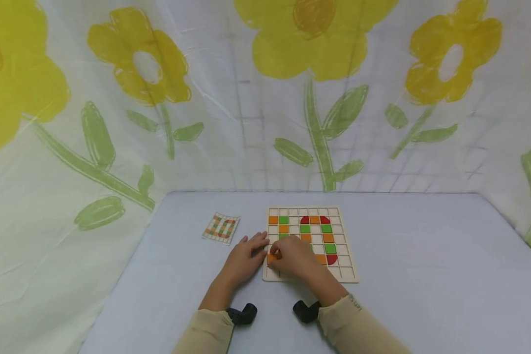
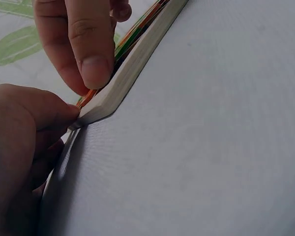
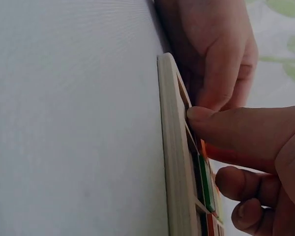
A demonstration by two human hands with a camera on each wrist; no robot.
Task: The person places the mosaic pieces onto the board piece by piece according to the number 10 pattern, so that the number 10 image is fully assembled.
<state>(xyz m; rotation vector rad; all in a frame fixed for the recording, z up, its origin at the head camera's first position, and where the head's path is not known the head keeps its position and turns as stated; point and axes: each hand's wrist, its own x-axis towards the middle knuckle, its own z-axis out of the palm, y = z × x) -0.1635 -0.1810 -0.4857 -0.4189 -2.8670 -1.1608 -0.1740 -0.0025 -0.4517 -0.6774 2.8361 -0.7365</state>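
Observation:
A wooden grid board point(image 1: 347, 268) lies on the grey table, with orange, green and red tiles set in several cells. My right hand point(image 1: 278, 255) is over its near left corner and pinches an orange tile point(image 1: 272, 257) down at a cell there. In the right wrist view the thumb point(image 3: 236, 129) lies on the board's edge point(image 3: 171, 162), with an orange sliver under it. My left hand point(image 1: 258, 244) rests against the board's left edge with straight fingers. Its thumb point(image 2: 39, 123) touches the board's corner point(image 2: 101, 105).
A small pattern card point(image 1: 221, 227) lies on the table left of the board. A flower-printed cloth point(image 1: 265, 98) hangs behind and at both sides. Black wrist mounts point(image 1: 243, 313) sit on my sleeves.

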